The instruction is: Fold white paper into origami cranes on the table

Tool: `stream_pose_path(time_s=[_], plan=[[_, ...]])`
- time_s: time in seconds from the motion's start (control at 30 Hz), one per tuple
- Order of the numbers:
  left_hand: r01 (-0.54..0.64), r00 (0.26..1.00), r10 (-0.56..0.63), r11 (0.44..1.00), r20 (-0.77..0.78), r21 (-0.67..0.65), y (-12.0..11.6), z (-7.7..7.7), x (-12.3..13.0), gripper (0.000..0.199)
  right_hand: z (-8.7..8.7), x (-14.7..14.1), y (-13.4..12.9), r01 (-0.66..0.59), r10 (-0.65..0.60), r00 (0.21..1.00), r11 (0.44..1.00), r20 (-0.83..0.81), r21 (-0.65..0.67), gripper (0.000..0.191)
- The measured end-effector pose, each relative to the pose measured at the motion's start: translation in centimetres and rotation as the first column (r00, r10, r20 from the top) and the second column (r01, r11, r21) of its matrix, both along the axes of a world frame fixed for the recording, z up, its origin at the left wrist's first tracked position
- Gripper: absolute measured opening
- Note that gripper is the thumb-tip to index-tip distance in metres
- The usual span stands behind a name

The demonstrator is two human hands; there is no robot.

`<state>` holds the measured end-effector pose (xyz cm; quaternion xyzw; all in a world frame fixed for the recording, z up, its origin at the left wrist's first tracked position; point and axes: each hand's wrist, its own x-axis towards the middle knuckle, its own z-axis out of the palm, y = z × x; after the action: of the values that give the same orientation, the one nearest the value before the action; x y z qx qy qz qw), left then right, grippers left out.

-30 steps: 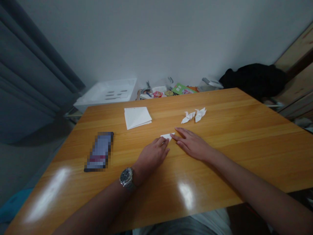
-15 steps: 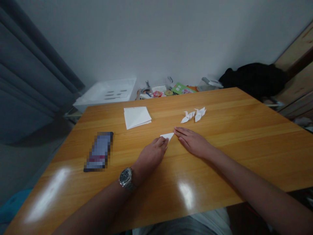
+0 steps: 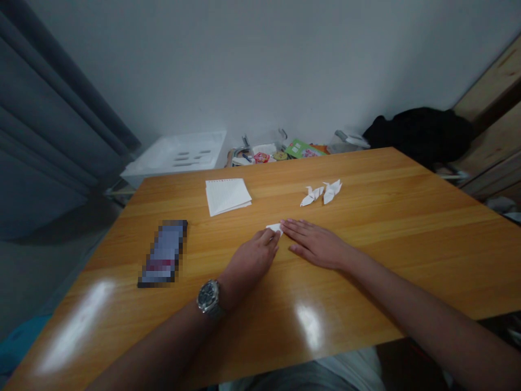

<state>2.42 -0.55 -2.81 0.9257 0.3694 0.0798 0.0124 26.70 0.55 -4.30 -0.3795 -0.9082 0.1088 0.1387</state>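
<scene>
A small piece of folded white paper (image 3: 274,227) lies on the wooden table, partly hidden under my fingers. My left hand (image 3: 254,256), below a wristwatch (image 3: 208,296), is closed with its fingertips on the paper's lower left side. From the right, my right hand (image 3: 315,243) lies flat over the paper's right part, fingers stretched out and thumb apart. Beyond my right hand stand two folded paper birds (image 3: 312,195) (image 3: 332,191), side by side.
Sheets of white paper (image 3: 228,196) lie at the back left of the table (image 3: 386,217). A phone with a blurred screen (image 3: 163,253) is at the left. Behind the table are a white tray (image 3: 179,152), a green packet (image 3: 303,149) and a black cloth (image 3: 423,133).
My right hand has slid a little left and nearer to me, over the paper's right tip, so less of the paper shows. My left hand has hardly moved.
</scene>
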Motion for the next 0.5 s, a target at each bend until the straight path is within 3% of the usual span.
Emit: stream_pose_path(time_s=[0.5], plan=[[-0.005, 0.996, 0.011, 0.998, 0.084, -0.067, -0.33, 0.07, -0.52, 0.051, 0.27, 0.06, -0.06, 0.000, 0.000, 1.000, 1.000, -0.005, -0.015, 0.057]])
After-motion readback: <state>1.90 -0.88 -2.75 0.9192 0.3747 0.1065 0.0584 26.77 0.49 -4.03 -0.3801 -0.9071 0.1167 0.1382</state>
